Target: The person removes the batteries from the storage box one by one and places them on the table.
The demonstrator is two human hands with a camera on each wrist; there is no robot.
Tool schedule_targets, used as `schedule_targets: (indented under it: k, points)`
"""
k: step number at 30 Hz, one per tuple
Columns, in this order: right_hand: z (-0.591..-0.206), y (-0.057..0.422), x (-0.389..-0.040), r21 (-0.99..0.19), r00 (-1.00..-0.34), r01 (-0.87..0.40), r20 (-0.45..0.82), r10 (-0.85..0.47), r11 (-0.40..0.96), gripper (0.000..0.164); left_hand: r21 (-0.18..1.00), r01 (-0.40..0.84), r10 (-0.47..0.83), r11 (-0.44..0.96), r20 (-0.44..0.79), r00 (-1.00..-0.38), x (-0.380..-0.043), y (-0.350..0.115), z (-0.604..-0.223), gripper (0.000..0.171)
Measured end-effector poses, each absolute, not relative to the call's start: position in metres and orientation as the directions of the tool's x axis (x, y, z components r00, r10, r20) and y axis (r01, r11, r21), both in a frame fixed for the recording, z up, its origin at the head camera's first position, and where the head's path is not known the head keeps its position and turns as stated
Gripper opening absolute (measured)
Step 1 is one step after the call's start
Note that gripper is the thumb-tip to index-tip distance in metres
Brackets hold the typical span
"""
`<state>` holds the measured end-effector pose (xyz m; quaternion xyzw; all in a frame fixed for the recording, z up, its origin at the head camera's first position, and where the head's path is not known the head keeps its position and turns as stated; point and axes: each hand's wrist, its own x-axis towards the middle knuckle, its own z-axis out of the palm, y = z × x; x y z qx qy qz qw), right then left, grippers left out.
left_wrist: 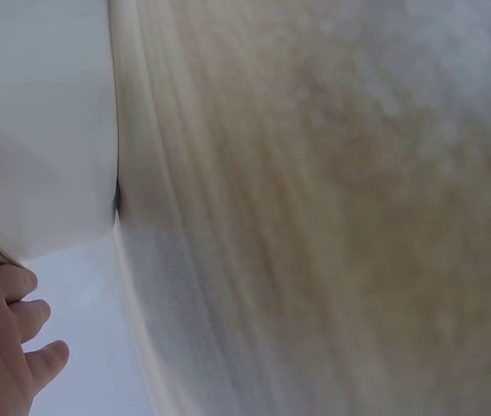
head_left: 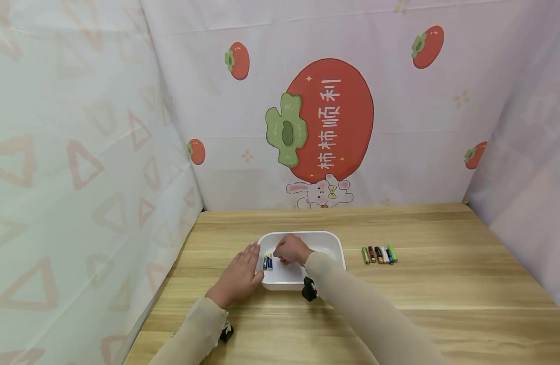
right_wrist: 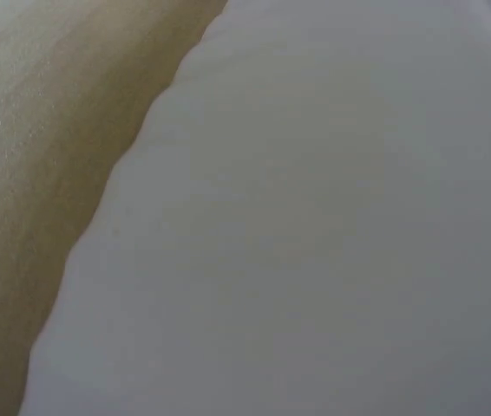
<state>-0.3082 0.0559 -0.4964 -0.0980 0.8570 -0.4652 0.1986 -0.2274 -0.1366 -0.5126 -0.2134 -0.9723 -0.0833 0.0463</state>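
A white rectangular tray (head_left: 298, 287) sits on the wooden table. Two batteries, a green and black one (head_left: 265, 262) and a blue and yellow one (head_left: 270, 262), stand side by side within its left part. My left hand (head_left: 238, 276) lies along the tray's left side, fingers extended and touching the rim; in the left wrist view, the fingers (left_wrist: 29, 321) show beside the white wall. Over the tray's inside, my right hand (head_left: 292, 249) has bent fingers close to the two batteries. Whether something small is between its fingertips is hidden. The right wrist view shows no fingers, only a pale surface.
Right of the tray, several batteries (head_left: 379, 255) in mixed colours lie in a row on the table (head_left: 426, 294). Patterned cloth (head_left: 389, 177) hangs behind the table, with more cloth along the left and right sides.
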Motion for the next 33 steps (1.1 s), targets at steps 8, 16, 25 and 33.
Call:
schedule_targets:
  k: [8,16,25,33]
  points:
    - [-0.502,0.052,-0.307,-0.771,-0.913,-0.023,-0.243,-0.328,0.637,0.016,0.147,0.429,0.413,0.891,0.127,-0.902,-0.228,-0.136,-0.513,0.069]
    - [-0.502,0.045,-0.307,-0.755,-0.914,-0.002,-0.264,-0.307,0.656,0.011,0.144,0.422,0.407,0.895,0.124,-0.905,-0.23,-0.137,-0.515,0.069]
    - [-0.506,0.035,-0.304,-0.747,-0.922,-0.03,-0.236,-0.307,0.665,0.01,0.133,0.438,0.423,0.889,0.128,-0.897,-0.231,-0.138,-0.515,0.068]
    - [-0.504,0.028,-0.303,-0.738,-0.925,-0.059,-0.214,-0.315,0.672,0.011,0.117,0.444,0.429,0.888,0.13,-0.894,-0.231,-0.139,-0.514,0.067]
